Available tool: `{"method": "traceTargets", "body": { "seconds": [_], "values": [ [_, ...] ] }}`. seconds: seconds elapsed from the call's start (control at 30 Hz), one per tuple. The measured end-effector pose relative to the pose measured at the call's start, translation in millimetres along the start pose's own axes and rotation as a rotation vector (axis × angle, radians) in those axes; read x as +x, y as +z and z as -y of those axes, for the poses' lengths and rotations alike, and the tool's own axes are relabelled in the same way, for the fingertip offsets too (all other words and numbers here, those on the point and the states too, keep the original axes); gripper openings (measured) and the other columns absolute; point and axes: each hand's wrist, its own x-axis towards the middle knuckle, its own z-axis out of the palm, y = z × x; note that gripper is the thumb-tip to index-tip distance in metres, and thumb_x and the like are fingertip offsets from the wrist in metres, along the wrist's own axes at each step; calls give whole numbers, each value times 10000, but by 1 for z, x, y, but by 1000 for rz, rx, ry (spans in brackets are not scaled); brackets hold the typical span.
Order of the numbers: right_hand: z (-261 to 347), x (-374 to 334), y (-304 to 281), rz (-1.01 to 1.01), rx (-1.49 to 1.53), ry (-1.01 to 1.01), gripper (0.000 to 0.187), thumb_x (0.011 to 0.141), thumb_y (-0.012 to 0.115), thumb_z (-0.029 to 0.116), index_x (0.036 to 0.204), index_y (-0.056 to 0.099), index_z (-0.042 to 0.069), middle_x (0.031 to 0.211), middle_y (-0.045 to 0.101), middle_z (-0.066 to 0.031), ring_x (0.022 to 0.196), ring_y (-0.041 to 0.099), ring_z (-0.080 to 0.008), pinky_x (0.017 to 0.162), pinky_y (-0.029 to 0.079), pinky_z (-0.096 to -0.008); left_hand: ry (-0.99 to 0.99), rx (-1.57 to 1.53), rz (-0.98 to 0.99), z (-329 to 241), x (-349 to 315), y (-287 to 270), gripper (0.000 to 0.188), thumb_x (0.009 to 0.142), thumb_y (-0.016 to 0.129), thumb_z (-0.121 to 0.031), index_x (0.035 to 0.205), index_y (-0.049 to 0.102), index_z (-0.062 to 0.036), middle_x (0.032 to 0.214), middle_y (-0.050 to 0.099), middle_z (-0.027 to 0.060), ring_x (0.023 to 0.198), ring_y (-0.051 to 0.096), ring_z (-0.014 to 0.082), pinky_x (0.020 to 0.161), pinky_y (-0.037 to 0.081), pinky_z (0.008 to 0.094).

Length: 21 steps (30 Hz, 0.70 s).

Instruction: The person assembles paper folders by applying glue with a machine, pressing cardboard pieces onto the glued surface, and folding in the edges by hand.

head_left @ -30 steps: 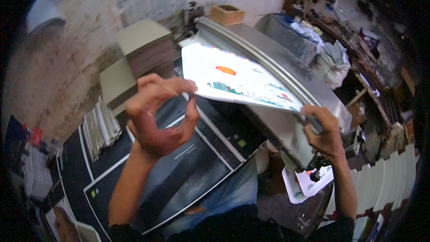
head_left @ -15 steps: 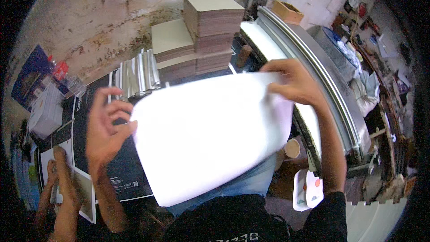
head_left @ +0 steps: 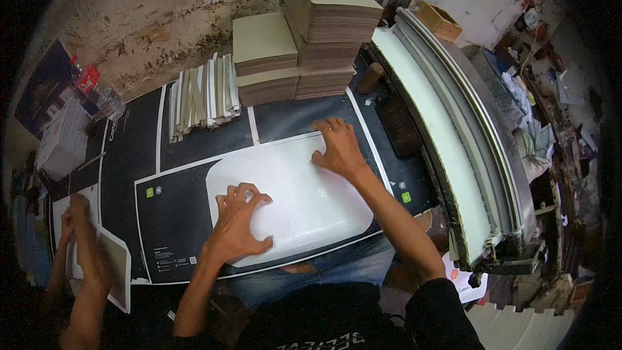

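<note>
A white sheet with rounded corners lies flat on the black printed covering of the table, right in front of me. Over its left part is my left hand, fingers spread and curved, thumb pointing right, with nothing held. My right hand rests at the far right part of the sheet, its fingers apart near the far edge and the thumb over the white surface. Whether the fingertips press on the sheet or hover just above it I cannot tell.
Stacks of grey board stand at the back, beside a bundle of narrow strips. A long machine with metal rollers fills the right side. At far left, a co-worker's hands handle a white-edged panel near a white paper stack.
The white sheet was held up in front of me between both hands; now it lies flat on the table. Both hands have loosened, and my left hand has moved right and nearer.
</note>
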Motion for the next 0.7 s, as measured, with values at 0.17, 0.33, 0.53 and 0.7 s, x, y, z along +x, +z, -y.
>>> {"method": "traceTargets", "body": {
  "seconds": [0.17,0.33,0.53,0.7],
  "values": [
    [7,-69,-22,-228,287,-100,419,838,726,135,1227,617,25,1265,617,-174,1183,560,-359,997,447,-466,-27,50,10,-4,-1,7,791,566,854,-325,1287,624,-95,1328,448,196,1261,367,346,1016,261,496],
    [-31,-150,-42,-282,234,128,374,852,637,12,1225,624,2,1218,648,-196,1150,597,-376,1021,455,-466,-23,13,40,-4,-5,12,741,576,873,-313,1251,636,-121,1345,440,192,1282,360,346,1039,258,523],
    [-35,-224,-59,-263,274,441,524,869,596,-94,1378,513,-4,1236,661,-181,1124,656,-299,1017,472,-391,-32,-37,34,-14,-2,12,643,629,862,-217,1226,640,-131,1316,453,146,1279,383,325,1039,284,499],
    [-42,-251,-53,-430,223,426,359,783,798,-50,1123,715,30,976,753,-106,913,735,-231,825,551,-336,38,-121,-69,-16,9,-12,537,703,856,-201,1197,659,-125,1250,541,132,1227,472,313,1026,324,523]
  ]
}}
